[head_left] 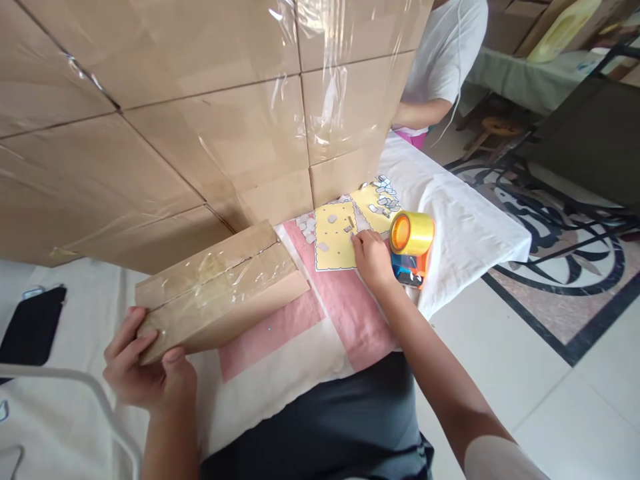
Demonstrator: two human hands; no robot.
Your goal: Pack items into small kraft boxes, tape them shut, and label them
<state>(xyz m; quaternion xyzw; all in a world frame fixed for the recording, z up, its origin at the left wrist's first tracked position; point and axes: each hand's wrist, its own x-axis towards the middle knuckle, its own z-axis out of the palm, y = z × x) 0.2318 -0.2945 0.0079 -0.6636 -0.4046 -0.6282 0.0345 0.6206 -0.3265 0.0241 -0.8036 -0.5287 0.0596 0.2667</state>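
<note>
My left hand [150, 363] grips the near left end of a long cardboard box [220, 293], its thumb on the near side and its fingers over the end and top. Clear tape covers the box's top seam. My right hand [374, 259] is over the right edge of a yellow sheet [333, 250], fingers curled together at the fingertips; anything between them is too small to make out. Small grey pieces lie on this sheet. Behind it, a second yellow sheet [367, 200] carries a cluster of small whitish pieces [386, 197].
Taped cardboard boxes [215, 140] form a tall stack at the back. Right of my hand sits a tape dispenser [410, 265] with a yellow tape roll [420, 233]. A black phone-like object [33, 327] lies left. Another person [445, 67] is beyond the stack, near a dark chair [585, 140].
</note>
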